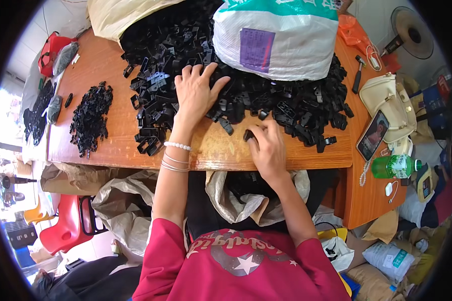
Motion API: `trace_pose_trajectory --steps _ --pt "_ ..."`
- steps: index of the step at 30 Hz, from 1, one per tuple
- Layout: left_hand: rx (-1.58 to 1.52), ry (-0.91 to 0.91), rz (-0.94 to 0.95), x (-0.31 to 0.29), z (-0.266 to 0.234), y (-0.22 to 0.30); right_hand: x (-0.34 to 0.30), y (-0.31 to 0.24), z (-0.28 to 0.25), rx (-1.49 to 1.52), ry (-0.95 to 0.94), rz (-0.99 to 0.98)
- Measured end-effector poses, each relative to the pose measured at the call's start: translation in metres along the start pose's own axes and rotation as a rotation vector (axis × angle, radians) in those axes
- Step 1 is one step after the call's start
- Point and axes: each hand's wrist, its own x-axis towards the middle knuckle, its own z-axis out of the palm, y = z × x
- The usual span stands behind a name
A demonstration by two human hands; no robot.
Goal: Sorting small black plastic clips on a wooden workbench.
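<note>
A big heap of small black plastic parts (160, 108) covers the middle of the wooden table (211, 155). My left hand (196, 93) lies on the heap with its fingers spread, touching the parts. Nearer the front edge, my right hand (268, 153) is closed in a pinch on a small black plastic part (248, 134), which is mostly hidden by the fingers. A few loose parts lie just beyond that hand. Below the table edge, an open woven sack (221, 200) rests at my lap with dark contents inside.
A white and green woven sack (286, 45) sits on the heap. To the left is a smaller black pile (89, 118). On the right lie a hammer (357, 75), a phone (372, 135), a cream handbag (386, 103) and a green bottle (391, 166).
</note>
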Motion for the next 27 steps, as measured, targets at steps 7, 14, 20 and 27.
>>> trace_pose_trajectory --steps 7,14,20,27 --pt "-0.063 0.009 0.018 -0.024 -0.016 0.018 -0.027 -0.024 0.004 0.306 0.042 -0.175" --pt "-0.195 0.225 0.146 -0.034 -0.031 0.026 -0.027 -0.026 -0.001 0.479 -0.039 0.070" --pt "-0.193 -0.045 0.197 -0.031 -0.030 0.062 -0.033 -0.010 -0.010 0.994 -0.022 0.400" --pt "-0.114 -0.328 0.071 -0.014 -0.018 0.069 -0.020 0.011 -0.042 0.577 -0.174 0.396"
